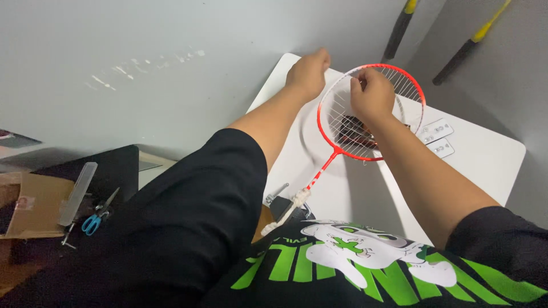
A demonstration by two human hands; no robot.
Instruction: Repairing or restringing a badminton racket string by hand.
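Note:
A small red-framed racket with white strings lies over a white table, its shaft running down toward my chest to a white-wrapped handle. My left hand is closed at the far left edge of the racket head, by the table's corner. My right hand rests on the string bed, fingers pinched on a string near the top of the frame. A dark object lies under the strings.
Two small white packs lie on the table right of the racket. Blue-handled scissors, a clear plastic strip and cardboard sit on a dark surface at the left. Two black-and-yellow handles lean on the grey wall.

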